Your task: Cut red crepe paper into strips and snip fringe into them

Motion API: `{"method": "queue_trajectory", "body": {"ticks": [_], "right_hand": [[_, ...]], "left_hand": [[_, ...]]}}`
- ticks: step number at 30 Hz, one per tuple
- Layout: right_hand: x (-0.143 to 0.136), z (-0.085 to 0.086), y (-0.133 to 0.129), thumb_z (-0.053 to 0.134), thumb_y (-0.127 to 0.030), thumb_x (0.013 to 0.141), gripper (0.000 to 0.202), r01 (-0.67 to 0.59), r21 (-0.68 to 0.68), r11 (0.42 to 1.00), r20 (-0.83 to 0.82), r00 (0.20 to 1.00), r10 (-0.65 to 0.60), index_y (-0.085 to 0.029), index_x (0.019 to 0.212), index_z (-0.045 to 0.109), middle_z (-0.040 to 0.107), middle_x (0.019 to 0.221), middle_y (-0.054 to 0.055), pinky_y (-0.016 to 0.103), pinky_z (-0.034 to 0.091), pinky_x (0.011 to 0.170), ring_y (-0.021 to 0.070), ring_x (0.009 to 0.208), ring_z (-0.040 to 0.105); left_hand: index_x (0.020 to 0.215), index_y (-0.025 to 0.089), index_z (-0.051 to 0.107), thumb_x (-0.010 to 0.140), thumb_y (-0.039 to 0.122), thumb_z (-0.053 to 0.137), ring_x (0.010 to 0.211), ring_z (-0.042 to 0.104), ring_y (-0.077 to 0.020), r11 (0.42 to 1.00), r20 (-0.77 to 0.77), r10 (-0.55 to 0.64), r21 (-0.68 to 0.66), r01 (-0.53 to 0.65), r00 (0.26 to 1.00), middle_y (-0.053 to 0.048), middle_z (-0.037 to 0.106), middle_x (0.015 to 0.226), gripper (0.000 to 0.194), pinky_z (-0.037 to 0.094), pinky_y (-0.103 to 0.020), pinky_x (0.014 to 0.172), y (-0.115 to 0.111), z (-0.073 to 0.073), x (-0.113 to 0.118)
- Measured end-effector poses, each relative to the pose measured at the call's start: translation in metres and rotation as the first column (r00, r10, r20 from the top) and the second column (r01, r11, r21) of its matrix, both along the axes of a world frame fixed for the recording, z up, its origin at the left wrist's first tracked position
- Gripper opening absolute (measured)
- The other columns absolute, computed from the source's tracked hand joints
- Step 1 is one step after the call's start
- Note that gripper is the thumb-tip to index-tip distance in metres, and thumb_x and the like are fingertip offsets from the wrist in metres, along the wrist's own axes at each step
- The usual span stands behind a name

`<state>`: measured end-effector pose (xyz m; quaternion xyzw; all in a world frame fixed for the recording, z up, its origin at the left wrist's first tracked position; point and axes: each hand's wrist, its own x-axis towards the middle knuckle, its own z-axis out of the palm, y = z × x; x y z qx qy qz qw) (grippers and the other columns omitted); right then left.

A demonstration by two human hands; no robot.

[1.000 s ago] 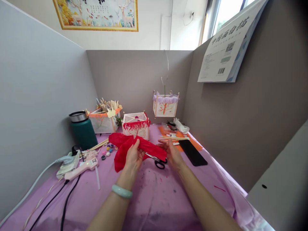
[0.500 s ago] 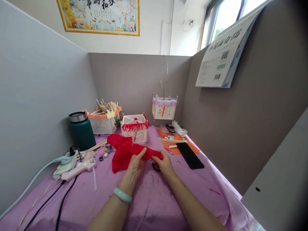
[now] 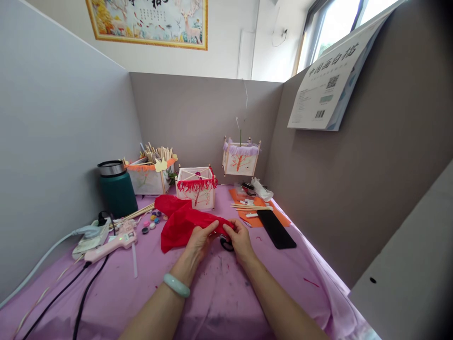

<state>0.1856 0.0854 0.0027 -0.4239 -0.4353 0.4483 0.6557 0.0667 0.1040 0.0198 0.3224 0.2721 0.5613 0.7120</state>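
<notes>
Both hands meet at the middle of the frame over a sheet of red paper point(image 3: 180, 224). Left hand point(image 3: 198, 242), with a pale green bracelet point(image 3: 176, 285) on its wrist, pinches the right end of the red paper between thumb and fingers. Right hand point(image 3: 240, 240) pinches the same bunched end just beside it, fingers curled and pressed together on the paper. From the two hands the paper spreads out to the left, lying crumpled on the purple cloth that covers the counter point(image 3: 219, 302). Black scissors point(image 3: 226, 244) lie on the counter between and under the hands, mostly hidden by them.

Left of the paper lie small paint pots point(image 3: 151, 222), a pink glue gun point(image 3: 106, 246) with its black cord, and a white power strip point(image 3: 90, 236). A dark green flask point(image 3: 116, 188) stands against the left wall. Behind the paper stands a small paper lantern with red fringe point(image 3: 195, 186); another box with orange trim point(image 3: 148, 177), full of wooden sticks, stands left of it. A third lantern with purple fringe point(image 3: 240, 158) hangs near the back corner. To the right of the hands lie a black phone point(image 3: 276, 229), orange paper point(image 3: 264, 210) and a few wooden sticks point(image 3: 249, 207). A white calendar point(image 3: 329, 87) hangs on the right wall.
</notes>
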Motion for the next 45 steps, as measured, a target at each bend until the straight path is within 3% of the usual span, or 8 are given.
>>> {"method": "queue_trajectory", "body": {"ticks": [9, 19, 29, 32, 34, 37, 41, 45], "right_hand": [[0.000, 0.002, -0.002, 0.069, -0.043, 0.063, 0.032, 0.055, 0.030, 0.998, 0.006, 0.998, -0.055, -0.017, 0.078, 0.057, 0.052, 0.056, -0.006, 0.020, 0.033, 0.041, 0.0076, 0.043, 0.040], [0.001, 0.002, -0.001, 0.066, -0.039, 0.068, 0.026, 0.017, 0.029, 0.999, -0.051, 0.999, -0.016, -0.017, 0.079, 0.058, 0.054, 0.063, -0.005, 0.020, 0.032, 0.044, 0.0072, 0.047, 0.040], [0.005, -0.001, 0.002, 0.064, -0.042, 0.072, 0.025, -0.021, 0.034, 0.999, -0.140, 0.990, 0.025, -0.018, 0.075, 0.058, 0.049, 0.058, -0.005, 0.020, 0.031, 0.044, 0.0076, 0.048, 0.039], [0.005, 0.000, 0.003, 0.064, -0.043, 0.072, 0.026, -0.014, 0.034, 0.999, -0.140, 0.990, 0.019, -0.018, 0.075, 0.057, 0.050, 0.061, -0.005, 0.020, 0.033, 0.045, 0.0084, 0.050, 0.041], [0.005, 0.000, 0.004, 0.061, -0.045, 0.074, 0.027, 0.032, 0.025, 0.999, -0.090, 0.996, -0.029, -0.018, 0.075, 0.055, 0.049, 0.060, -0.005, 0.021, 0.032, 0.045, 0.0092, 0.049, 0.041], [0.006, -0.001, 0.002, 0.054, -0.047, 0.079, 0.029, 0.168, 0.056, 0.984, 0.109, 0.979, -0.173, -0.019, 0.073, 0.053, 0.047, 0.057, -0.005, 0.022, 0.033, 0.047, 0.0108, 0.050, 0.040], [0.007, -0.001, -0.003, 0.044, -0.046, 0.085, 0.030, 0.322, 0.208, 0.923, 0.380, 0.843, -0.380, -0.020, 0.075, 0.055, 0.054, 0.065, -0.001, 0.024, 0.037, 0.059, 0.0143, 0.060, 0.048], [0.009, 0.000, -0.004, 0.041, -0.047, 0.086, 0.033, 0.377, 0.254, 0.891, 0.442, 0.774, -0.454, -0.019, 0.080, 0.056, 0.059, 0.073, 0.002, 0.026, 0.038, 0.065, 0.0165, 0.068, 0.052]], "left_hand": [[0.068, 0.007, 0.069, 0.051, 0.019, 0.082, 0.062, 0.065, -0.0169, 0.999, -0.041, 0.045, -0.020, -0.046, 0.998, -0.009, 0.070, 0.069, 0.025, 0.053, -0.028, 0.064, 0.001, -0.005, 0.003], [0.067, 0.008, 0.069, 0.048, 0.017, 0.083, 0.062, 0.065, -0.0154, 0.991, -0.018, 0.133, 0.005, -0.133, 0.991, -0.007, 0.070, 0.068, 0.025, 0.052, -0.027, 0.068, 0.001, -0.004, 0.005], [0.073, 0.008, 0.070, 0.049, 0.022, 0.083, 0.070, 0.066, -0.0191, 0.991, -0.046, 0.115, 0.069, -0.112, 0.992, -0.010, 0.071, 0.076, 0.030, 0.051, -0.033, 0.077, 0.001, -0.005, 0.005], [0.075, 0.008, 0.070, 0.050, 0.024, 0.082, 0.068, 0.066, -0.0187, 0.995, -0.089, 0.081, 0.065, -0.075, 0.993, -0.010, 0.071, 0.076, 0.032, 0.051, -0.031, 0.071, 0.002, -0.008, 0.004], [0.072, 0.008, 0.070, 0.049, 0.025, 0.083, 0.060, 0.063, -0.0164, 0.996, -0.156, 0.084, 0.043, -0.078, 0.984, -0.009, 0.070, 0.071, 0.032, 0.050, -0.028, 0.061, 0.003, -0.010, 0.003], [0.068, 0.008, 0.069, 0.048, 0.025, 0.083, 0.054, 0.060, -0.0144, 0.996, -0.208, 0.088, 0.030, -0.083, 0.974, -0.008, 0.069, 0.066, 0.030, 0.049, -0.026, 0.056, 0.002, -0.010, 0.003], [0.068, 0.008, 0.068, 0.048, 0.025, 0.083, 0.051, 0.059, -0.0137, 0.996, -0.193, 0.086, 0.000, -0.088, 0.977, -0.007, 0.068, 0.063, 0.030, 0.050, -0.027, 0.056, -0.001, -0.005, 0.003], [0.068, 0.008, 0.067, 0.050, 0.027, 0.083, 0.048, 0.059, -0.0139, 0.990, -0.160, 0.137, -0.017, -0.142, 0.977, -0.006, 0.066, 0.059, 0.032, 0.051, -0.027, 0.053, -0.001, -0.002, 0.003]]}}
